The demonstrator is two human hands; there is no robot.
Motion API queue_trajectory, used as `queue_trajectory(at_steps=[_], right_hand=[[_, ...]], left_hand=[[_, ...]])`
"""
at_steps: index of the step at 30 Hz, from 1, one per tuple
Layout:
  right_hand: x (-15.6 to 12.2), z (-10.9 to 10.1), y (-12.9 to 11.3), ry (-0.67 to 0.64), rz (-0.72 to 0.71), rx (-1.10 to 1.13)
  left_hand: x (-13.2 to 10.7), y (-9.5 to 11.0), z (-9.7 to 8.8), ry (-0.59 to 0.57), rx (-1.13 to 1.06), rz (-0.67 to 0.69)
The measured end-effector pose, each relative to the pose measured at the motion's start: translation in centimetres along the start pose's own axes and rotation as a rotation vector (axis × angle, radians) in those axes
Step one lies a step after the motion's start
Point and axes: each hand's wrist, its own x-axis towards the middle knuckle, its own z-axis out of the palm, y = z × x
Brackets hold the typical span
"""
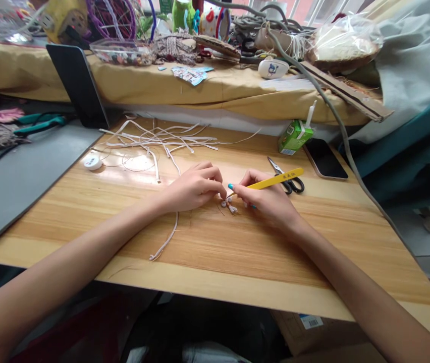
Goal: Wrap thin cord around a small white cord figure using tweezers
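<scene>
My left hand (194, 187) rests on the wooden table (215, 252) with its fingers pinched on a white cord (166, 241) that trails back under the palm toward me. My right hand (264, 197) is closed round a yellow tool (275, 180), held like a pen, its tip pointing left at a few small white beads (229, 205) between the two hands. The fingertips of both hands nearly touch over the beads.
Loose white cords (154, 138) lie in a heap at the table's back. A small white spool (93, 162), black-handled scissors (287, 180), a dark phone (325, 158) and a green juice carton (295, 136) stand around. A cluttered cloth-covered shelf (184, 85) runs behind.
</scene>
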Motion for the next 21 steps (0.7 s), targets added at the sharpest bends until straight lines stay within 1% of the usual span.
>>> queue_trajectory(at_steps=[6,16,21], right_hand=[[-0.11,0.08,-0.42,-0.036,-0.036,-0.041],[-0.43,0.44,-0.87,-0.092,-0.074,-0.039],[-0.27,0.17,-0.76,-0.071,-0.115,-0.119]], left_hand=[[-0.07,0.17,0.08,-0.005,0.058,0.025],[0.02,0.35,0.38,-0.087,0.169,0.040],[0.03,0.51,0.34,-0.102,0.231,0.044]])
